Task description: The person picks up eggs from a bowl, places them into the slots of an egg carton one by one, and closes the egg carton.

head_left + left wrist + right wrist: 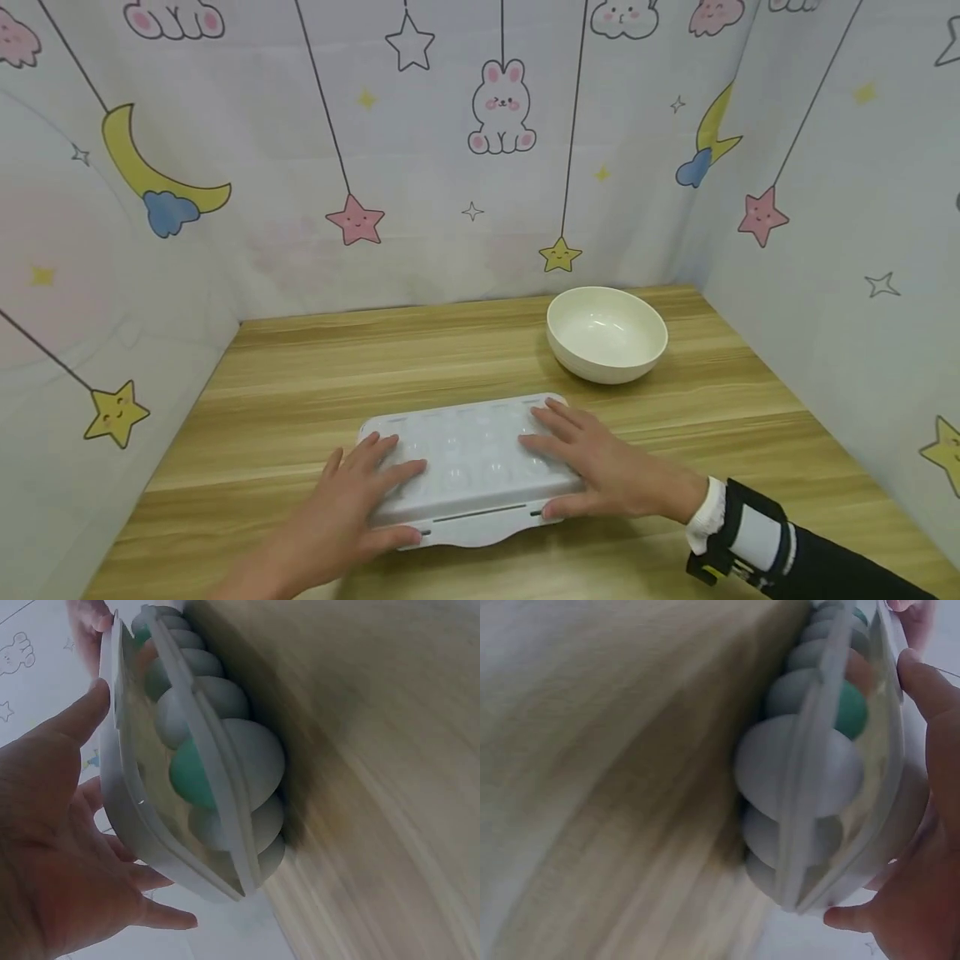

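Note:
A white plastic egg box [472, 467] with a lid and rounded cups lies on the wooden table, in front of me. Its lid [112, 780] stands slightly ajar over the cupped tray [821, 735]. Through the gap, a green rounded thing [189, 776] and an orange one [860, 673] show in the cups; what the other cups hold is unclear. My left hand [341, 512] rests on the lid's left end with fingers spread and thumb along the front edge. On the right end, my right hand [600, 462] lies likewise, its thumb by the front lip.
A cream bowl [607, 333] stands behind the box, to the right. The wooden table [375, 358] meets cloth walls [450, 258] printed with stars, moons and rabbits at the back and sides. A black wrist strap with a device [750, 537] sits on my right forearm.

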`<state>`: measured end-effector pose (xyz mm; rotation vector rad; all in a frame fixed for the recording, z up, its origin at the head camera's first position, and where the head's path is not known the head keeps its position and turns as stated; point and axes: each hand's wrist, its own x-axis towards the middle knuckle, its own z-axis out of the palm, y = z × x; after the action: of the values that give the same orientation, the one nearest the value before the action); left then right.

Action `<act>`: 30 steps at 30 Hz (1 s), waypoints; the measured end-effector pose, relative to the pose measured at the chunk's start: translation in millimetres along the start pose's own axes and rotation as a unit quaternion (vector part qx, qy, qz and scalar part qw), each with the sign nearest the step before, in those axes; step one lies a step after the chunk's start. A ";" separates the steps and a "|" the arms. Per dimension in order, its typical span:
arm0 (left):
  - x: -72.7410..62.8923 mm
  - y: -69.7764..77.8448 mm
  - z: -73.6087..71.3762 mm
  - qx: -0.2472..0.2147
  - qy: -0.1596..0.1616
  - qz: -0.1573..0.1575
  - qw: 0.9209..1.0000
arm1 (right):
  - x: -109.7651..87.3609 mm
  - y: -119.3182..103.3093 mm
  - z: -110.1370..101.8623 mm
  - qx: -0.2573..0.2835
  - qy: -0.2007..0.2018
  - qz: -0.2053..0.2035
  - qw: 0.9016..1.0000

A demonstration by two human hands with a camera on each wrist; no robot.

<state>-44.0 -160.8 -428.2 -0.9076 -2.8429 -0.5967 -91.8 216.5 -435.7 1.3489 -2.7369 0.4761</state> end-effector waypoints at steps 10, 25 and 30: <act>-5.9 -7.4 24.9 0.073 -0.046 0.039 0.995 | -6.2 1.5 29.6 -0.074 0.007 -0.034 0.997; -6.4 -10.8 34.5 0.065 -0.049 0.059 0.995 | -10.1 3.2 37.6 -0.106 0.020 -0.053 0.993; -6.8 -11.5 37.7 0.074 -0.026 0.068 0.995 | -9.7 3.5 37.7 -0.112 0.028 -0.057 0.992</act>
<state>-44.2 -158.2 -468.1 -1.0927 -2.7961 -0.3471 -85.2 214.7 -474.2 1.3998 -2.5591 0.1882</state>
